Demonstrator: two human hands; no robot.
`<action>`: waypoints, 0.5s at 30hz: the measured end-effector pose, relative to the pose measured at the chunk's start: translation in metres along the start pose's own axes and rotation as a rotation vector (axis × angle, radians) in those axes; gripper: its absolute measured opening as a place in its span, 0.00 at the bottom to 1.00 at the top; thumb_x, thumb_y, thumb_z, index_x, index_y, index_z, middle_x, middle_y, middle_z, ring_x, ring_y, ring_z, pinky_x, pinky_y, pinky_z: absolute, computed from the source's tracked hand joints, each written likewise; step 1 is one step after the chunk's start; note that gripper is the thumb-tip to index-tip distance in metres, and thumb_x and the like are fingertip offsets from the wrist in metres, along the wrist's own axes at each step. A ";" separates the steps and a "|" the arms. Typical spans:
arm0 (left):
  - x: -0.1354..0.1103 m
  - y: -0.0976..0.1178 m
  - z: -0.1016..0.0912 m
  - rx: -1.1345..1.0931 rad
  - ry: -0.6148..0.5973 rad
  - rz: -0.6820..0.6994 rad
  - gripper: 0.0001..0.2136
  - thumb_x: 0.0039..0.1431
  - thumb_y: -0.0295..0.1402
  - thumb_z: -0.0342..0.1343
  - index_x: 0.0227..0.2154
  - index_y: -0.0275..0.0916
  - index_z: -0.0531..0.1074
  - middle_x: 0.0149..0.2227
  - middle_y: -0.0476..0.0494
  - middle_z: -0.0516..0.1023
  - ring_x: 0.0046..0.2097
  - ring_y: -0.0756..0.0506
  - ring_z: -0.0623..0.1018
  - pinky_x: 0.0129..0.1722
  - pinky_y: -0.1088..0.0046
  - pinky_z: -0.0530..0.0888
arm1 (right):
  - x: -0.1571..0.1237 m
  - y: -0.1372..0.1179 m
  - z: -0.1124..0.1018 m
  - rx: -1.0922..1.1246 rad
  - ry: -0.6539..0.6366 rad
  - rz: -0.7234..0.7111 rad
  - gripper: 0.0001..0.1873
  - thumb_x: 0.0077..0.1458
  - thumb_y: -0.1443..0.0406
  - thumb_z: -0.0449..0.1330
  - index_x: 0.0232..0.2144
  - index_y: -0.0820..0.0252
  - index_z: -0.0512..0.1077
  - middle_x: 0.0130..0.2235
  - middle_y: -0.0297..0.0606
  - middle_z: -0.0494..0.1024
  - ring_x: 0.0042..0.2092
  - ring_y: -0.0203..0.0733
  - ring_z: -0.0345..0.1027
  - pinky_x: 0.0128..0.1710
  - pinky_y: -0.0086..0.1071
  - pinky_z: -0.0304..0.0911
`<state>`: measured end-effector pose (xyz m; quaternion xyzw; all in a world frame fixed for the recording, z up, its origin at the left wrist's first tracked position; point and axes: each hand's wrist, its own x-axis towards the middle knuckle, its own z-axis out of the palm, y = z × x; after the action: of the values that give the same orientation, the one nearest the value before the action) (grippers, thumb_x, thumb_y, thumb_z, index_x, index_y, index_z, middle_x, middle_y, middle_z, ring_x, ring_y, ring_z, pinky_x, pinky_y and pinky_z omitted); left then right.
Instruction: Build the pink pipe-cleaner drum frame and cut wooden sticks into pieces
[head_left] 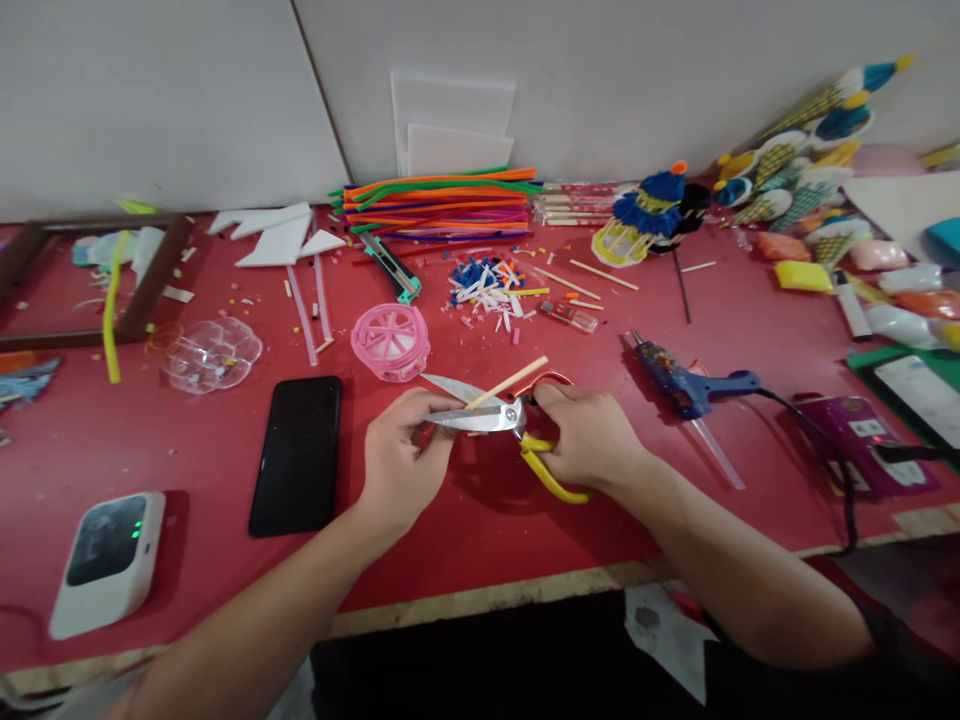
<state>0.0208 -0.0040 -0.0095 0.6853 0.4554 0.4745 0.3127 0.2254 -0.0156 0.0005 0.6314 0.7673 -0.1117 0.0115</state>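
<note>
My right hand point(596, 440) is closed round the yellow and red handles of a pair of scissors point(487, 418), whose blades are spread apart. Between the blades lies a thin pale wooden stick point(517, 378), tilted up to the right. My left hand point(409, 450) pinches the stick's lower end, partly hidden behind the near blade. Just beyond my left hand sits a pink round wheel-like craft piece point(390, 342) with spokes. Farther back is a heap of small white, blue and orange cut bits point(487, 285).
A black phone point(295, 455) and a white hotspot device point(111, 563) lie to the left. On the right rest a blue glue gun point(682, 375) with a cord and a purple box point(866, 445). Pipe cleaners point(442, 208) and a utility knife point(390, 265) are farther back.
</note>
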 end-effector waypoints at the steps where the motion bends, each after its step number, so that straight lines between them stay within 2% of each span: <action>1: 0.000 0.000 0.000 0.003 -0.001 0.006 0.08 0.53 0.21 0.55 0.30 0.40 0.75 0.30 0.49 0.80 0.33 0.49 0.80 0.33 0.76 0.76 | 0.000 0.000 0.000 -0.006 -0.005 0.006 0.16 0.44 0.55 0.57 0.33 0.59 0.68 0.31 0.42 0.76 0.31 0.45 0.70 0.29 0.32 0.53; 6: 0.001 -0.002 0.000 -0.009 0.002 0.016 0.07 0.54 0.22 0.55 0.29 0.40 0.74 0.30 0.49 0.80 0.32 0.49 0.79 0.32 0.75 0.76 | 0.000 0.001 0.003 0.039 -0.010 -0.019 0.15 0.47 0.55 0.56 0.34 0.60 0.67 0.30 0.43 0.75 0.31 0.46 0.69 0.29 0.33 0.54; 12: -0.004 0.004 0.000 0.038 0.042 0.080 0.09 0.55 0.20 0.53 0.31 0.40 0.73 0.30 0.49 0.78 0.31 0.50 0.78 0.33 0.75 0.74 | -0.002 -0.004 0.004 0.193 0.282 -0.150 0.20 0.53 0.49 0.54 0.37 0.60 0.63 0.37 0.47 0.74 0.39 0.50 0.68 0.38 0.39 0.62; 15: -0.004 0.005 -0.002 0.085 0.087 0.131 0.07 0.56 0.22 0.52 0.31 0.40 0.72 0.30 0.50 0.76 0.30 0.51 0.76 0.31 0.76 0.73 | -0.003 -0.003 0.004 0.226 0.314 -0.190 0.22 0.55 0.47 0.54 0.38 0.58 0.63 0.38 0.46 0.74 0.39 0.51 0.67 0.39 0.41 0.63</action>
<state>0.0194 -0.0096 -0.0062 0.7051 0.4425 0.5034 0.2317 0.2223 -0.0201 -0.0026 0.5630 0.7984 -0.0980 -0.1898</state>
